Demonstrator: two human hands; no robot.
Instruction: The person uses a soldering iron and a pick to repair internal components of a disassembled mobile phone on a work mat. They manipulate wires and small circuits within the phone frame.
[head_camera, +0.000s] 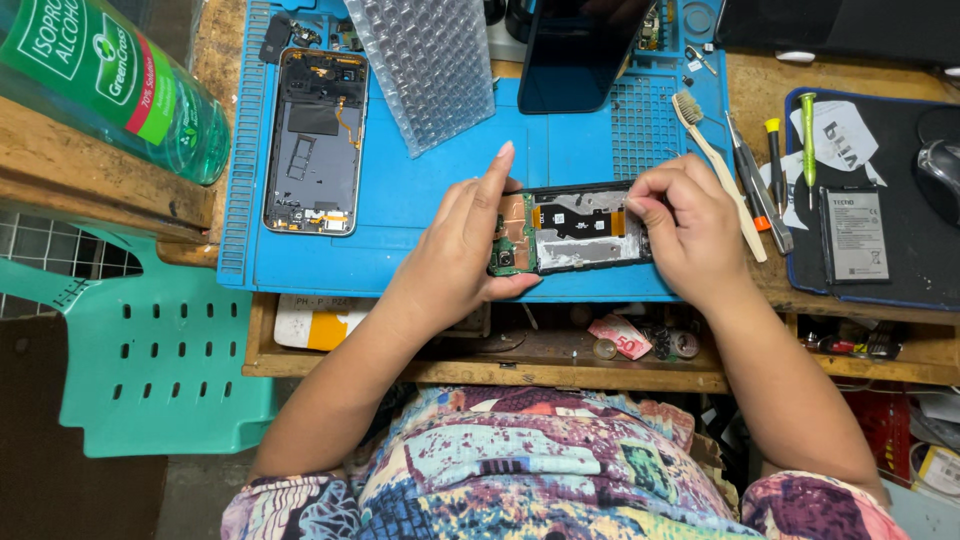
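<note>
Both forearms reach in from the near edge of the blue mat (420, 200). The left hand (470, 235) curls around the opened phone (572, 228) lying at the mat's near edge, thumb underneath and forefinger raised. The right hand (690, 225) bends knuckles-up, fingertips pinching the phone's right end. A second open phone (315, 140) lies near the mat's left edge.

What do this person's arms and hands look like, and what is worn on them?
Both hands, left hand and right hand, are bare: no gloves, rings, watch or bracelets show. The forearms are bare too. Short sleeves of a busy patchwork-print top in pink, teal, blue and white end above the elbows. Fingernails look short and unpainted.
</note>
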